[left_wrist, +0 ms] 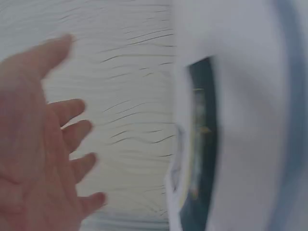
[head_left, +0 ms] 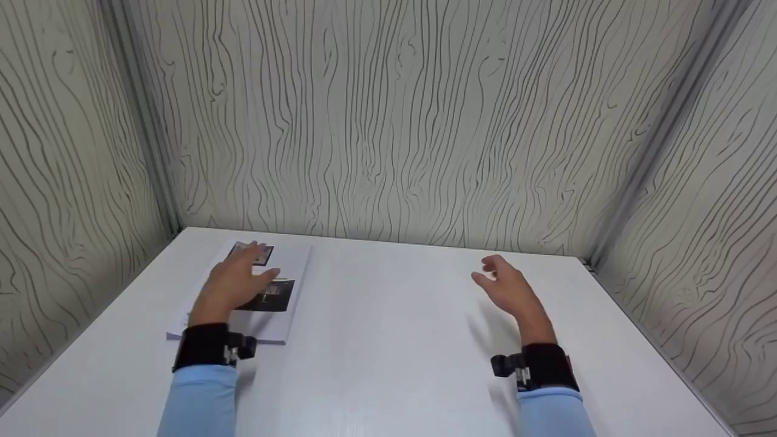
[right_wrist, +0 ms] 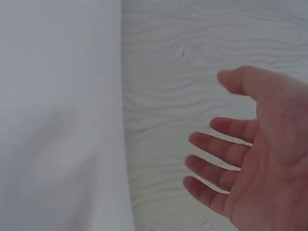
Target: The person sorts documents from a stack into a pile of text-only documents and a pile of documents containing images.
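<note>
A white booklet or stack of printed sheets with dark pictures on its top page lies at the left of the white table. My left hand hovers over it, fingers spread and loosely bent, gripping nothing. In the left wrist view, a gap shows between the left hand and the page with its dark picture. Over the right part of the table my right hand is held up, its shadow on the surface below. The right wrist view shows the right hand with thumb and fingers apart and nothing between them.
The white table reaches back to a wood-grain patterned wall. Similar panels stand along both sides, with grey corner posts between them. Each wrist wears a black band with a small camera.
</note>
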Tool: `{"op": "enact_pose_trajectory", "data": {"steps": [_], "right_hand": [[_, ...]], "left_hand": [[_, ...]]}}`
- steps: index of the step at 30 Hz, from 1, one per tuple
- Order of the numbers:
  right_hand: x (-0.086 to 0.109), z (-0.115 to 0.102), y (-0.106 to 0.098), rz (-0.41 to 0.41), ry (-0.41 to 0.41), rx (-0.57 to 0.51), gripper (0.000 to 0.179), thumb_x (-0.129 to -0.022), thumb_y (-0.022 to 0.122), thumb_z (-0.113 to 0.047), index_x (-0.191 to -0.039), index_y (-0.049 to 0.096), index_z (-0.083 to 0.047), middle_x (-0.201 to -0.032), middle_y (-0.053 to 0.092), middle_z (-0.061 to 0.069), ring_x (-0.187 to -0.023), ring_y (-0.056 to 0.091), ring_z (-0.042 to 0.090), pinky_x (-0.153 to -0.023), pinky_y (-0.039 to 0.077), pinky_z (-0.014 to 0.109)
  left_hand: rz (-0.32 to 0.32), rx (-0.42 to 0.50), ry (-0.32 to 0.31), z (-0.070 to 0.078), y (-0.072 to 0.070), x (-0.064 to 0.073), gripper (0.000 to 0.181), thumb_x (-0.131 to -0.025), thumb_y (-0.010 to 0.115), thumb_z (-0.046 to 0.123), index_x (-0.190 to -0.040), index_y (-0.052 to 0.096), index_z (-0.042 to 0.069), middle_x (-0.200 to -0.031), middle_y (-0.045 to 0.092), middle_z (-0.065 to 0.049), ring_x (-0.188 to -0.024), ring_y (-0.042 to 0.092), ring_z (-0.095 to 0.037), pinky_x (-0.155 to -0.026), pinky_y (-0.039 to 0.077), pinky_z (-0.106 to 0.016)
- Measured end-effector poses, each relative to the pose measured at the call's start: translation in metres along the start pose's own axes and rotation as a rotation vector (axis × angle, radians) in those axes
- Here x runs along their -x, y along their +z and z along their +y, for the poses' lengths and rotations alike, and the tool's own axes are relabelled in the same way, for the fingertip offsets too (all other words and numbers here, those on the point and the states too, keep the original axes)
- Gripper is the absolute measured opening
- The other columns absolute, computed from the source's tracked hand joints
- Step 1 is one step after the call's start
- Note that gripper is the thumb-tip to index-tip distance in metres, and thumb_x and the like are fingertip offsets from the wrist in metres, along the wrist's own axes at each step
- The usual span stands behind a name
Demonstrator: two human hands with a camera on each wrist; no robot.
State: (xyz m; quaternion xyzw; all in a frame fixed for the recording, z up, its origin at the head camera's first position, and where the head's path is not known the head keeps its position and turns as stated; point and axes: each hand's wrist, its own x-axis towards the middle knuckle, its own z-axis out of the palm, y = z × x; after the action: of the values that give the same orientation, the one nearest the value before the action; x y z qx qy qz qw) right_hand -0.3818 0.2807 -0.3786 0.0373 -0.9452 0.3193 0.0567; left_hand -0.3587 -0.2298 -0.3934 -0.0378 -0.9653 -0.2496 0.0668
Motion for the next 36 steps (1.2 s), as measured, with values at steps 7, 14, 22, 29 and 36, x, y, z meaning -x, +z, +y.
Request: {"op": "enact_pose_trajectory", "data": {"steps": [7,14,22,29,36], "right_hand": [[-0.003,-0.103,0.066,-0.028,-0.026,-0.375,0.020,-0.107,0.064,-0.021,-0.108,0.071,-0.002,-0.087,0.073,0.006,-0.078,0.069,0.016,-0.068,0.056,0.027],[0.000,-0.176,0.155,-0.168,-0.022,-0.473,0.017,-0.104,0.064,-0.013,-0.108,0.074,0.000,-0.084,0.071,0.005,-0.075,0.068,0.013,-0.065,0.061,0.027],[0.012,-0.204,0.213,-0.193,-0.042,-0.264,0.018,-0.101,0.070,-0.015,-0.112,0.075,-0.002,-0.103,0.077,0.010,-0.088,0.067,0.016,-0.082,0.060,0.033],[0.020,-0.211,0.228,-0.323,-0.075,-0.124,0.044,-0.098,0.072,-0.020,-0.136,0.069,0.002,-0.128,0.075,0.017,-0.106,0.068,0.024,-0.106,0.058,0.046],[0.026,-0.216,0.230,-0.374,-0.169,-0.078,0.017,-0.094,0.072,-0.014,-0.106,0.072,-0.001,-0.091,0.066,0.007,-0.076,0.054,0.018,-0.069,0.045,0.031]], "left_hand": [[0.167,0.119,-0.211,-0.050,-0.047,0.030,0.030,-0.106,0.062,0.017,-0.121,0.069,-0.009,-0.122,0.071,-0.033,-0.107,0.067,-0.047,-0.088,0.054,-0.058],[0.169,0.137,-0.379,-0.076,-0.038,0.034,0.034,-0.104,0.059,0.014,-0.121,0.073,-0.012,-0.128,0.070,-0.037,-0.115,0.067,-0.054,-0.094,0.054,-0.062],[0.111,0.118,-0.431,-0.081,-0.021,0.030,0.036,-0.096,0.060,0.009,-0.119,0.068,-0.019,-0.114,0.070,-0.040,-0.090,0.067,-0.042,-0.079,0.057,-0.054],[0.083,0.094,-0.479,-0.085,-0.015,0.030,0.039,-0.093,0.058,0.004,-0.122,0.064,-0.021,-0.119,0.067,-0.044,-0.093,0.066,-0.043,-0.082,0.058,-0.058],[0.095,0.072,-0.472,-0.084,-0.013,0.029,0.037,-0.093,0.055,0.002,-0.120,0.065,-0.021,-0.122,0.067,-0.046,-0.101,0.069,-0.050,-0.083,0.059,-0.061]]}}
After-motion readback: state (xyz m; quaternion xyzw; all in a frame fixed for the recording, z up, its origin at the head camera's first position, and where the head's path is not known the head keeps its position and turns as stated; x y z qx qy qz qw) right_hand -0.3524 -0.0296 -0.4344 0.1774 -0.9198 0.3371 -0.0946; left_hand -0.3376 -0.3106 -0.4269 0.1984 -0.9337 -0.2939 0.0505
